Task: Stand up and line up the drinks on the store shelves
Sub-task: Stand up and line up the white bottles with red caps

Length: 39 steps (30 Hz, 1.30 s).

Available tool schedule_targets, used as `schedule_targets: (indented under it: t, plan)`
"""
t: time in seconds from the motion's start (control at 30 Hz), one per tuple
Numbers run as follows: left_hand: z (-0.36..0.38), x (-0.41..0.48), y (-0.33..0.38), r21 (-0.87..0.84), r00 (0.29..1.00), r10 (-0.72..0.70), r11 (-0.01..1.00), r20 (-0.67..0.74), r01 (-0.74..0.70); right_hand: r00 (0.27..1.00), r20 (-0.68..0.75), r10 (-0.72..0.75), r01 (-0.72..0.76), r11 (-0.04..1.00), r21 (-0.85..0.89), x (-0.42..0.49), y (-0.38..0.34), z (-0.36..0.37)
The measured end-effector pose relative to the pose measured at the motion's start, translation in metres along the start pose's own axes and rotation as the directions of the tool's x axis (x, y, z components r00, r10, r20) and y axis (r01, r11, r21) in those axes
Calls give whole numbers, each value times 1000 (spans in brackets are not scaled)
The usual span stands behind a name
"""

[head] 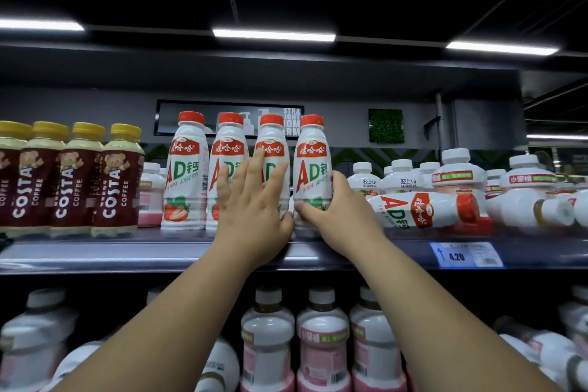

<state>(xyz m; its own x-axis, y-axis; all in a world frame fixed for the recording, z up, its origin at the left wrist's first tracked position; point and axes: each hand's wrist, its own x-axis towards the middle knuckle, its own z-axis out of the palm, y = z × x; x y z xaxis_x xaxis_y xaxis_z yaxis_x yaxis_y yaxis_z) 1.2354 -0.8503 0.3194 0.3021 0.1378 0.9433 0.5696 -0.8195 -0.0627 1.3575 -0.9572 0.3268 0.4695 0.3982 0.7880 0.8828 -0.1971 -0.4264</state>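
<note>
Setting the fourth red-capped AD bottle (312,175) square with its three upright neighbours is the step in hand, and it is going well if the base is being slid rather than lifted. The right hand (331,204) is curling round that bottle's lower body, thumb in front and fingers wrapping behind on the far side, so it is closed on the bottle. The left hand (254,200) is lying flat and open, fingers spread, against the third AD bottle (273,149) just left of the held one, gripping nothing and seemingly bracing the row. To finish cleanly, I judge the held bottle should be nudged until its label is facing forward and its shoulder is nearly touching the braced one, keeping pressure low on the body so it is not tipping. These bottles are looking like glossy white plastic, waisted, with smooth shrink labels and ribbed red caps, likely slippery yet light. Right of the held bottle, another AD bottle (423,208) is lying on its side, cap pointing away from the row, waiting to be stood up. Further left of the held bottle, brown Costa bottles (116,181) with yellow caps are standing upright along the dark shelf edge (159,256).
</note>
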Motion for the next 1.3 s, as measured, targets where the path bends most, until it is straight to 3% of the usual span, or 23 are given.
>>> schedule_targets:
  t: [0.23, 0.4, 0.6, 0.77, 0.87, 0.97, 1.1, 1.3]
  plan:
    - [0, -2, 0, 20, 1000, 7, 1000, 6, -7, 994, 95, -56, 55, 998, 13, 3, 8, -6]
    - [2, -4, -1, 49, 999, 51, 997, 13, -52, 995, 84, -53, 56, 998, -29, -2, 8, -5]
    - [2, -4, 3, 20, 993, 105, 994, -44, -104, 997, -51, -60, 61, 998, 5, -9, 4, -7]
    - [2, -6, 5, 54, 912, 354, 935, -207, -351, 992, -43, -122, 126, 988, 87, -30, 4, -18]
    - [-6, -12, 18, -3, 939, 319, 947, -131, -322, 983, -92, -156, 167, 977, 132, -45, 9, -45]
    - [-14, -16, 48, -106, 950, 307, 944, -63, -313, 941, -267, -209, 235, 970, 66, -54, 22, -84]
    - [-17, -9, 93, -179, 947, 322, 930, -20, -320, 923, -364, -128, 130, 991, -19, -58, 57, -129]
    - [-4, 5, 142, -215, 949, 314, 927, -1, -307, 969, -240, 51, -60, 998, -30, -53, 113, -146]
